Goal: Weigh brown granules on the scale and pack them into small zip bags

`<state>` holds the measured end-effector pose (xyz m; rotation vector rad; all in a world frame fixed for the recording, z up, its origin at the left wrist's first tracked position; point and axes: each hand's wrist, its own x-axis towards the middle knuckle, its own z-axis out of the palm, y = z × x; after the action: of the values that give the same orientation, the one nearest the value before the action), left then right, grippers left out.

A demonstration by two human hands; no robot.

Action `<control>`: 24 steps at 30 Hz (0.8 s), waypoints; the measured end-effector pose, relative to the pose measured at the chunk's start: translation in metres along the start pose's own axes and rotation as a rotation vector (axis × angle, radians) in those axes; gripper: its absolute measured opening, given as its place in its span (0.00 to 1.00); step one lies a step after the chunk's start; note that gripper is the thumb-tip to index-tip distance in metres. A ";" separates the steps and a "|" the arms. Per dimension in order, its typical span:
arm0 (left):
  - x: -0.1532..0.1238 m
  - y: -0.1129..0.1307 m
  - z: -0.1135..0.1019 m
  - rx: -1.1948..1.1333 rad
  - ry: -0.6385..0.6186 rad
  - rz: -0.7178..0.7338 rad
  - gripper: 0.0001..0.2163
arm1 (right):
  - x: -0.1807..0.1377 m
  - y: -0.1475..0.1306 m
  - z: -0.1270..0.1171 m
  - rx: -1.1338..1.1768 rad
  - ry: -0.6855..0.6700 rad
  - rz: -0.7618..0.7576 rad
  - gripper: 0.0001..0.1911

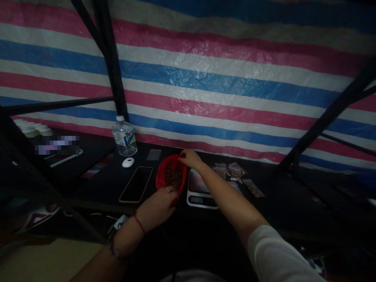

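Observation:
A red plastic bag (161, 178) stands with its mouth open on the black table, holding a heap of small brownish pieces (174, 177) too dim to name. My left hand (157, 207) closes on the bag's near edge, its fingertips partly hidden. At the far right edge, my right hand (191, 158) pinches the rim between thumb and fingers. Just right of the bag is a white digital scale (202, 200), partly covered by my right forearm. Beyond that forearm lie several small clear zip bags (235, 171) with similar-looking pieces inside.
Left of the red bag lie a phone (136, 185), a flat clear zip bag (154, 154) and a rounded white object (128, 162). A clear plastic bottle (125, 138) stands behind them. Dark metal posts (113, 74) rise before a striped tarp (205, 86).

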<state>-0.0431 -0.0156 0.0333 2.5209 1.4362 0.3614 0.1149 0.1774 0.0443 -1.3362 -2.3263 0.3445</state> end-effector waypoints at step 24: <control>0.043 -0.045 0.025 0.110 0.083 -0.336 0.13 | -0.036 -0.014 0.035 -0.362 -0.269 -0.380 0.13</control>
<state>-0.0499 0.0425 0.0003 2.3075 1.9205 0.3366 0.1035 0.1392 0.0111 -1.0041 -2.9064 -0.0235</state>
